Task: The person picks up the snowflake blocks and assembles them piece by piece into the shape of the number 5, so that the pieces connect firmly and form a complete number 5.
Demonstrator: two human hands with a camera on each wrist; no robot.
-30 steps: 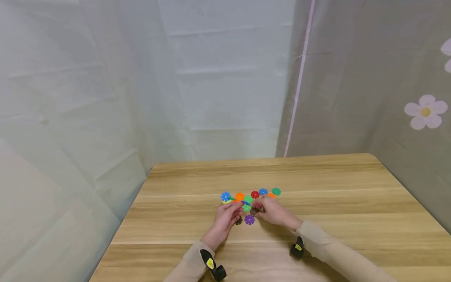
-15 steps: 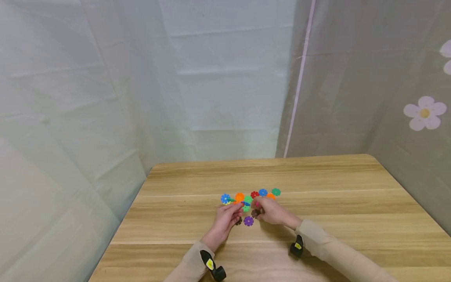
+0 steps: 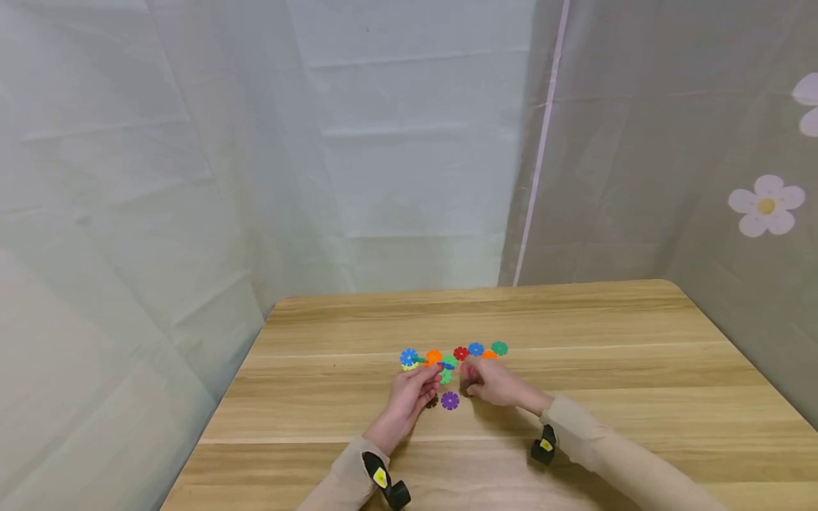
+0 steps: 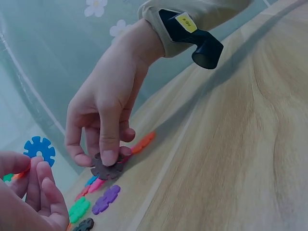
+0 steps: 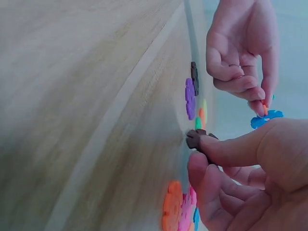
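Flat, notched plastic discs in many colours lie on a wooden table. My right hand pinches a brown disc between thumb and fingers, low over the table; the same brown disc shows in the right wrist view. My left hand pinches a small joined cluster topped by a blue disc, and that blue disc hangs below its fingertips. Between the hands lie a purple disc and a dark disc.
Behind the hands a row of loose discs runs across the table: blue, orange, red, blue, green. Pale curtains hang close behind and to both sides. A wrist camera sits on each sleeve.
My right hand has shifted slightly left and up with the brown disc, closer to my left hand. The left hand has barely moved.
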